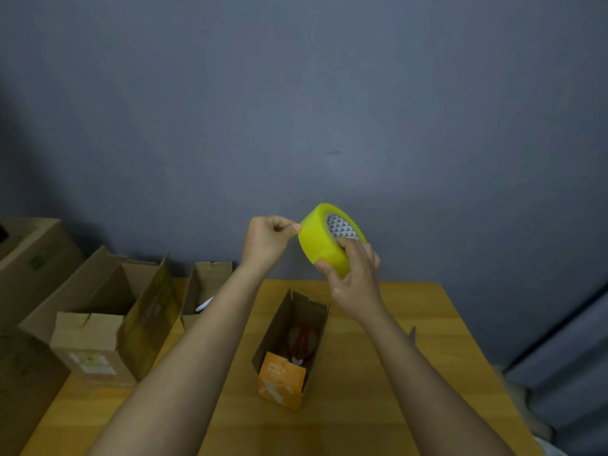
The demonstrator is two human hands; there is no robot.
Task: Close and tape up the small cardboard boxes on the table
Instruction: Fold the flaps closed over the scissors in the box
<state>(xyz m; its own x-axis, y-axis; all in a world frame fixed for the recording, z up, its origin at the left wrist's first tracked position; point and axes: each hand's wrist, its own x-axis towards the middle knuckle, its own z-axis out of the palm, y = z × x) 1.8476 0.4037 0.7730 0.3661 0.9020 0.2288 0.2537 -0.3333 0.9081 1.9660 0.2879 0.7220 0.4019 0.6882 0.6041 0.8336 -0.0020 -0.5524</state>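
Forearms fill the bottom of the view, both raised over the wooden table (427,311). Right hand (357,274) grips the yellow tape roll (320,240) w/ thumb on the outer face and fingers hooked over the rim toward the core, holding it up in the air above the table's far edge. Left hand (268,240) has thumb and forefinger pinched right at the roll's left side, apparently on the loose tape end, though the film is too clear and the light too dim to be sure any tape is actually between them.

Directly below, a small cardboard box (289,347) stands on the table w/ its top wide open; inside are something red and an orange flap or card. More open boxes (105,324) sit at the left edge.

Risks from here, as I judge them:
- Tape end not really caught: nails slip, or the film splits into a narrow sliver.
- Pulling w/ the roll held off-axis, so the strip twists and sticks to itself.
- Box flaps aren't folded yet; tape pulled too soon leaves both hands busy w/ nothing to close the box.
- Light box may slide or tip once tape is pressed on.
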